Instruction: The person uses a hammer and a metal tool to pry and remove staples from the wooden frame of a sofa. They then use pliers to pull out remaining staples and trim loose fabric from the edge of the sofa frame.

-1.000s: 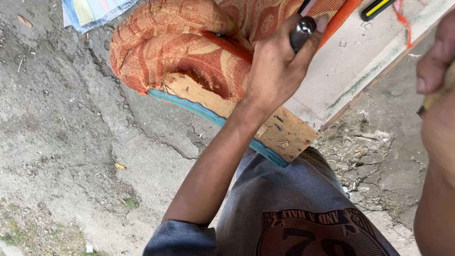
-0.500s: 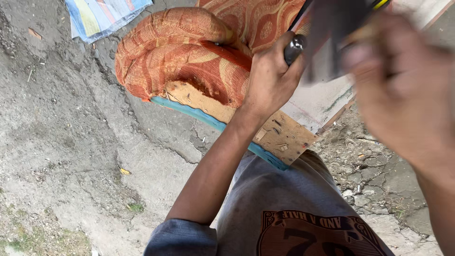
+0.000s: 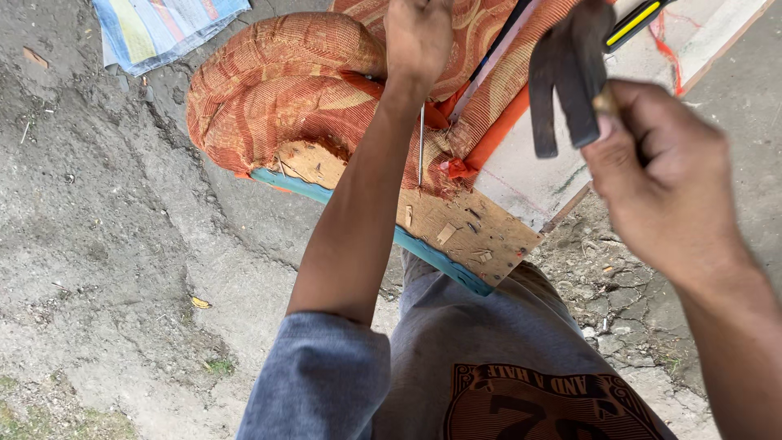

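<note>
My left hand (image 3: 417, 37) is closed around the top of a thin metal tool (image 3: 421, 147). The shaft stands upright, its tip where the orange patterned fabric (image 3: 277, 90) meets the bare wooden board (image 3: 468, 232). My right hand (image 3: 664, 183) grips a hammer, its dark head (image 3: 566, 77) raised in the air to the right of the tool and apart from it. The fabric wraps a padded seat piece, and a teal strip (image 3: 440, 259) runs along the board's lower edge.
A white panel (image 3: 529, 171) lies under the seat piece at the right. On it at the top right is a yellow and black tool (image 3: 637, 20). A striped woven sheet (image 3: 163, 28) is at the top left. Around them is rough, cracked concrete ground (image 3: 122, 244).
My left hand has shifted left and set the thin tool upright on the fabric edge. My right hand has come into view with the hammer, swung across, and now holds it raised at the right.
</note>
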Tool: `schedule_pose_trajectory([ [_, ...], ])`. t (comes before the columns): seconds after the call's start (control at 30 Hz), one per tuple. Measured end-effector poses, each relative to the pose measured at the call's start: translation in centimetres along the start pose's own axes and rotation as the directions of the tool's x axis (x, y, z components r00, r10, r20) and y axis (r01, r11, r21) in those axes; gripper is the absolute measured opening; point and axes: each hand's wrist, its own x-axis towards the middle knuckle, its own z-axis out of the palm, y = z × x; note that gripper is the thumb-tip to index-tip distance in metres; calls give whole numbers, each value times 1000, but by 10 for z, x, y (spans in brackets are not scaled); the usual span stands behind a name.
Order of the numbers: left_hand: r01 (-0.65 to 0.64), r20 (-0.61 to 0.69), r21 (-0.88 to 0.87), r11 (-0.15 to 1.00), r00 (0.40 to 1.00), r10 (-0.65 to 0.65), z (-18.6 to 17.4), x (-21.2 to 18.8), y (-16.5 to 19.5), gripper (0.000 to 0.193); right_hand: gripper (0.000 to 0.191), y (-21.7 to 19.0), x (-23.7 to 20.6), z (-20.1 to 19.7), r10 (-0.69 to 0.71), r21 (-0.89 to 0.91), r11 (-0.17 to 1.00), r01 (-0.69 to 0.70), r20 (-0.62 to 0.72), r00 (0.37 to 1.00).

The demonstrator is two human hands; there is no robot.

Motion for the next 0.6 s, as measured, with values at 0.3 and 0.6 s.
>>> schedule_pose_trajectory([
  [0.3, 511, 163, 15, 860, 847, -506, 18, 23, -38, 42, 34, 75, -107, 48, 364, 58, 928, -368, 70, 929],
  [0.6, -122, 171, 62, 991, 979, 110, -44, -101, 92, 42, 45, 107, -139, 63, 394, -264, 892, -366, 58, 917],
])
